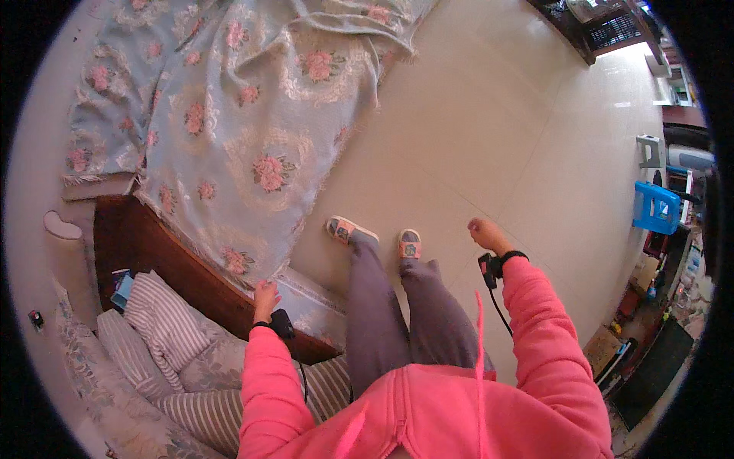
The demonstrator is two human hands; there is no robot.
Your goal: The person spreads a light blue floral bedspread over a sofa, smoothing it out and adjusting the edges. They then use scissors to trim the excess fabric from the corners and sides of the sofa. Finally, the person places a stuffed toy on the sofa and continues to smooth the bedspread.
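Note:
A grey-blue cloth (229, 138) with pink roses and frayed edges spreads across the upper left, with folds near its far end. At its near corner, my left hand (265, 301) is closed, fingertips pinching the fabric edge. My right hand (489, 234) hangs out over the floor to the right of my feet. Its fingers are curled in and nothing shows in them. Each wrist wears a black strap with a small box and a cable.
A dark wooden panel (164, 241) stands left of my left hand, beside striped cushions (164, 310) on a sofa. Pale tiled floor (474, 138) stretches ahead and right. A blue plastic stool (656, 207), a grey stool (651, 151) and cluttered shelves line the right side. Dark furniture stands far right.

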